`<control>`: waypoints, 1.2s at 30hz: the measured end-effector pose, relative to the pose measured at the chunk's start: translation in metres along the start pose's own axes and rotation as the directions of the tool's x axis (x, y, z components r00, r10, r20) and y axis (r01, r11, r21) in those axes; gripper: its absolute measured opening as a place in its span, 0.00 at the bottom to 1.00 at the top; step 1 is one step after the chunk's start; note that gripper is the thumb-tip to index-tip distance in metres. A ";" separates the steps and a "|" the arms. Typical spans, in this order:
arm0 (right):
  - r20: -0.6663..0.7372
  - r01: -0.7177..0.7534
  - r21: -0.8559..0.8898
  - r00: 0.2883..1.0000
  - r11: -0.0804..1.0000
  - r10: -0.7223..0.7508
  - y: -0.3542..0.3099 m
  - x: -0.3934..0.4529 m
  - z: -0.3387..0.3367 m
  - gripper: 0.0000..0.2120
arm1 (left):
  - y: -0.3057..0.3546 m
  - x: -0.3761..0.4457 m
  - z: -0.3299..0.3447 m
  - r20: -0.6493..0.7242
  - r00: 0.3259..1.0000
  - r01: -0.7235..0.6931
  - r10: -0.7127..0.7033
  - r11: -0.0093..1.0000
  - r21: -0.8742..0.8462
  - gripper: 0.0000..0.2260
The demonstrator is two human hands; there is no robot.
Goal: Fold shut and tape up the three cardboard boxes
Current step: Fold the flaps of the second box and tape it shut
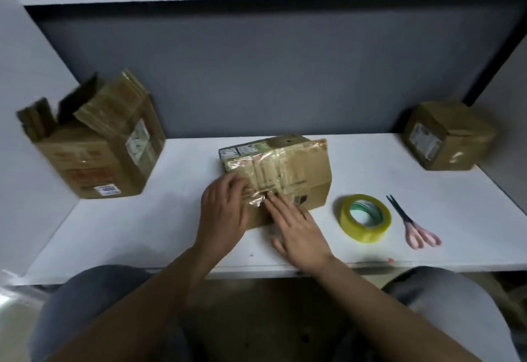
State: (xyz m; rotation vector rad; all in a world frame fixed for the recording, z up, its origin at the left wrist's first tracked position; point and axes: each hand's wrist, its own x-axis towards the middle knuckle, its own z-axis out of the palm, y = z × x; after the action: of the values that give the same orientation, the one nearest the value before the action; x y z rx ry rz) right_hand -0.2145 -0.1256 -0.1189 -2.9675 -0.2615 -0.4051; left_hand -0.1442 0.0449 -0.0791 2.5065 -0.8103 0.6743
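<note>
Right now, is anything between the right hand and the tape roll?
Nothing visible. The right hand rests on the middle box; only bare table separates it from the tape roll.

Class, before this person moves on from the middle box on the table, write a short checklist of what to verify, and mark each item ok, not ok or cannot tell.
1. Middle box folded shut: ok, flaps lie flat under tape.
2. Tape end pressed down on its near side: cannot tell; it looks crinkled by the left hand, and the right hand lies flat across it.
3. Tape roll within reach: ok, on the table right of the box.
4. Scissors within reach: ok, beside the roll.
5. Left box closed: not ok, flaps stand open.
6. Right box closed: ok, flaps down; whether it is taped, cannot tell.
</note>
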 end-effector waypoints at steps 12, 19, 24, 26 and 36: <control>-0.072 -0.193 -0.182 0.981 0.964 0.183 -0.032 0.037 0.057 0.38 | -0.035 0.037 0.033 0.134 0.948 0.315 -0.287 0.803 -0.506 0.30; -0.123 -0.088 -0.190 0.990 0.978 0.066 -0.024 0.038 0.068 0.36 | -0.032 0.029 0.046 0.277 0.865 0.483 -0.418 0.549 -0.682 0.41; -0.092 -0.060 -0.221 0.995 0.973 0.040 -0.016 0.034 0.063 0.34 | -0.029 0.026 0.048 0.283 0.873 0.479 -0.396 0.594 -0.646 0.43; -0.091 -0.050 -0.247 0.995 0.968 0.029 -0.009 0.029 0.059 0.34 | -0.031 0.026 0.047 0.293 0.875 0.479 -0.385 0.612 -0.629 0.43; -0.089 -0.136 0.244 0.983 0.960 0.161 -0.018 0.031 0.018 0.31 | -0.031 0.017 0.047 0.219 0.926 0.376 -0.307 0.793 -0.479 0.51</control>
State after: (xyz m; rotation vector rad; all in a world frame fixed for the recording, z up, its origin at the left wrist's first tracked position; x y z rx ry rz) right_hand -0.1838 -0.1010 -0.1252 -2.6982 -0.0677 -0.4776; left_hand -0.0979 0.0365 -0.1149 2.1245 -0.4681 0.1354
